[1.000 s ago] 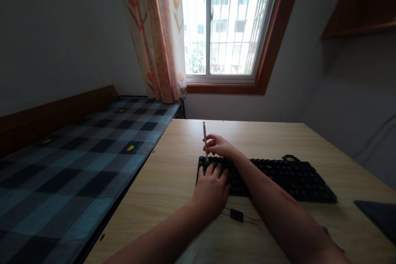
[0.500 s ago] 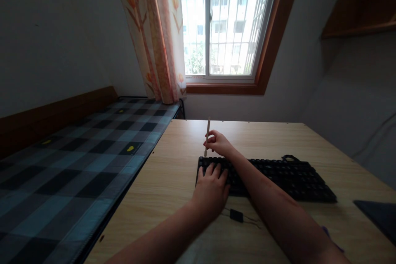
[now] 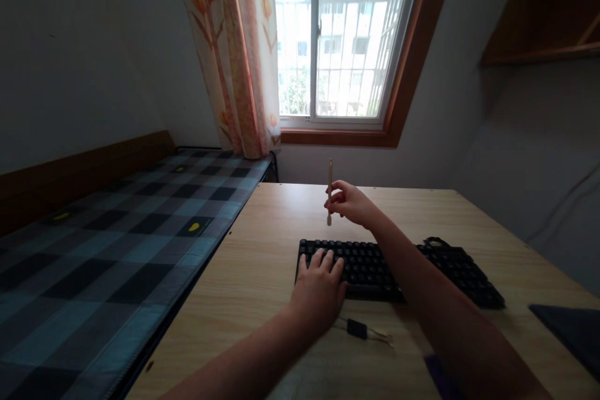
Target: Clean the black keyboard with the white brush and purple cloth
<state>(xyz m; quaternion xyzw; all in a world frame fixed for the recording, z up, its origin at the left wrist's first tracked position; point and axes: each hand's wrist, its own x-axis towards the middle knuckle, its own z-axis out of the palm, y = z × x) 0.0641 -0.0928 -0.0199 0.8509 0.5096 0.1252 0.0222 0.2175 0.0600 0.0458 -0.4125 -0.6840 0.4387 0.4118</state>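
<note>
A black keyboard (image 3: 422, 269) lies across a pale wooden desk (image 3: 262, 275). My left hand (image 3: 321, 290) rests on the keyboard's left end, fingers spread flat over the keys. My right hand (image 3: 351, 203) hovers above the desk behind the keyboard, fingers pinched round a thin pale stick (image 3: 329, 190) held upright. The stick's lower tip hangs clear of the keys.
A small black clip with thin wires (image 3: 363, 330) lies on the desk near my left wrist. A dark flat object (image 3: 569, 331) sits at the desk's right edge. A bed with a checked blue cover (image 3: 94, 250) adjoins the desk on the left. Window and curtain (image 3: 239, 50) behind.
My right hand has lifted the stick off the keyboard's top left corner and moved it up and to the right. My left hand has stayed on the keys.
</note>
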